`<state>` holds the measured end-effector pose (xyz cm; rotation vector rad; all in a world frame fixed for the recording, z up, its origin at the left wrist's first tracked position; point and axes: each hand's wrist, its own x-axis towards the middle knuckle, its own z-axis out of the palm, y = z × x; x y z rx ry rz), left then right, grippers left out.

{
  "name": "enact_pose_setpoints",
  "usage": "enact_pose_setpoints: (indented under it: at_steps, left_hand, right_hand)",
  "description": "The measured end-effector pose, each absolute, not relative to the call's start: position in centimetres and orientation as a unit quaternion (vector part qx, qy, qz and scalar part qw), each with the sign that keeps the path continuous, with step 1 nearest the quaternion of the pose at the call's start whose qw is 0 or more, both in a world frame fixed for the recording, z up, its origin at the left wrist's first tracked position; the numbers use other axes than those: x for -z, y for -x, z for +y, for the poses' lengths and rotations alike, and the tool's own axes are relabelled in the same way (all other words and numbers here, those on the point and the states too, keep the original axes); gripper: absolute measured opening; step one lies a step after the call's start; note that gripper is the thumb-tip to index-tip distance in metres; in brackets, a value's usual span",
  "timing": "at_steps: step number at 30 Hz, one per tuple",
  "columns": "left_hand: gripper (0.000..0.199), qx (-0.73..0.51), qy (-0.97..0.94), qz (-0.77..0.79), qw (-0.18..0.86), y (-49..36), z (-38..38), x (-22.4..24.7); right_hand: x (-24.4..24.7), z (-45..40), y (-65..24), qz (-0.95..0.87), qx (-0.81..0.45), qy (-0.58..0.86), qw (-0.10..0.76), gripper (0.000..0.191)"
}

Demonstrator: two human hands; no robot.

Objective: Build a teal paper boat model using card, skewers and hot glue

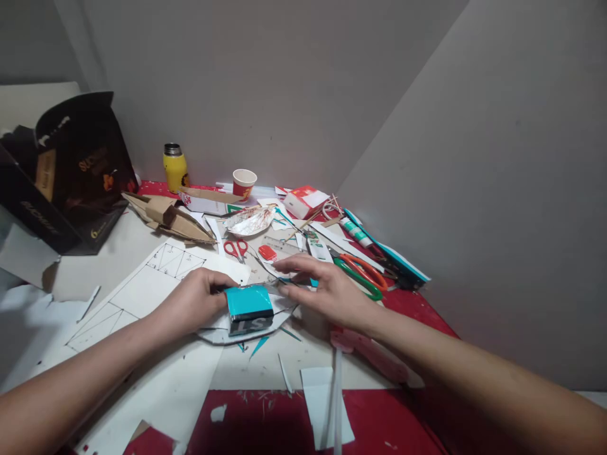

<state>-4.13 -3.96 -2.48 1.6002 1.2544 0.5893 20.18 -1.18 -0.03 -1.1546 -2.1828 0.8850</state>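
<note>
A folded blue and black card piece [249, 309] stands on a white, boat-shaped card piece [218, 335] in the middle of the work area. My left hand [194, 300] pinches the blue card at its left side, thumb and fingers closed on it. Over the right end of the boat-shaped piece is my right hand [327, 287], its thumb and index finger apart. Whether its fingertips touch the card I cannot tell. Just beyond it lie a red blob on paper [267, 253], red-handled scissors [236, 249] and a clear ruler [284, 246].
A brown cardboard boat [175, 221], yellow bottle [175, 169] and paper cup [244, 183] stand behind. Large scissors with green and orange handles [363, 272] lie right, a pink glue gun [370, 354] under my right forearm. A black box [76, 183] stands left beside the drawn sheet [128, 287].
</note>
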Motion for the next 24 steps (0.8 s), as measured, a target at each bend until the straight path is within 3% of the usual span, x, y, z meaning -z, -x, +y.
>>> enact_pose_setpoints:
  at_steps: [3, 7, 16, 24]
  left_hand:
    - [0.021, -0.241, -0.655, 0.508, 0.505, 4.2, -3.6, 2.8]
    - [0.018, -0.23, -0.656, 0.519, 0.497, 4.3, -3.4, 2.9]
    - [0.022, -0.201, -0.681, 0.545, 0.446, 4.0, -3.9, 2.4]
    - [0.022, -0.195, -0.689, 0.538, 0.444, 4.0, -4.3, 2.1]
  right_hand:
    - [0.1, 0.0, -19.0, -0.838, -0.347, 0.382, 0.175, 0.036]
    - [1.1, 0.9, -17.5, -0.838, -0.393, 0.362, 0.111, 0.023]
    - [2.7, 1.0, -16.8, -0.854, -0.378, 0.335, 0.121, 0.014]
    - [2.8, 1.2, -16.7, -0.826, -0.441, 0.338, 0.097, 0.015]
